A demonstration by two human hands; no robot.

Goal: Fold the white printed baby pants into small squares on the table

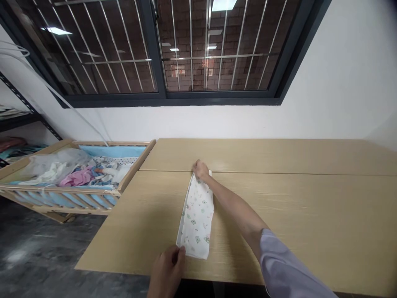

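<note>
A long folded strip of white cloth [196, 219] with a small green and pink print lies lengthwise on the light wood table [310, 215]. My right hand [201, 169] grips its far end, close to the seam between the table's panels. A lilac sleeve covers my right arm, which stretches across the table from the lower right. My left hand [166, 273] is at the table's near edge, its fingertips pinching the near left corner of the cloth.
A wooden crib [74, 191] with blue padding stands beyond the table's left end, holding a pink garment, other cloths and a translucent plastic bag. Dark shelving [18, 118] stands at far left. A barred window [161, 49] is set in the white wall behind the table.
</note>
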